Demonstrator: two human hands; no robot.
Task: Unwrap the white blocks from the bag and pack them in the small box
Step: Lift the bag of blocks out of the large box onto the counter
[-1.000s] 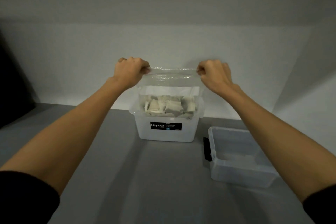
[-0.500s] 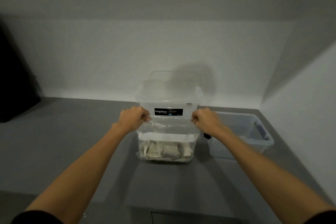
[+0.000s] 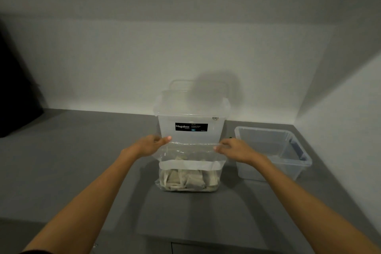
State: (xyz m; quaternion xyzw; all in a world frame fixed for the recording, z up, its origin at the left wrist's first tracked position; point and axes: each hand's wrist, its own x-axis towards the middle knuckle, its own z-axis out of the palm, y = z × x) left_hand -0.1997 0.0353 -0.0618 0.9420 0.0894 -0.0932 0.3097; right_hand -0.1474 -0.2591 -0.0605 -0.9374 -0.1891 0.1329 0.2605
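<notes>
A clear plastic bag (image 3: 190, 154) stands on the grey counter (image 3: 82, 161), its bottom resting on the surface in front of the large Megabox bin. Several white blocks (image 3: 188, 180) lie heaped in its lower part, below a white band. My left hand (image 3: 151, 145) pinches the bag's top left corner. At the top right corner, my right hand (image 3: 233, 149) pinches the rim. The small clear box (image 3: 274, 152) sits to the right, with no blocks visible inside.
The large clear Megabox bin (image 3: 191, 121) stands right behind the bag, against the white back wall. A side wall closes in at the right, just beyond the small box. A dark object (image 3: 14, 97) fills the far left. The counter's front edge runs below my forearms.
The bag was held high above the Megabox bin a second ago. Both hands have brought it down and towards me, and it now rests on the counter in front of the bin.
</notes>
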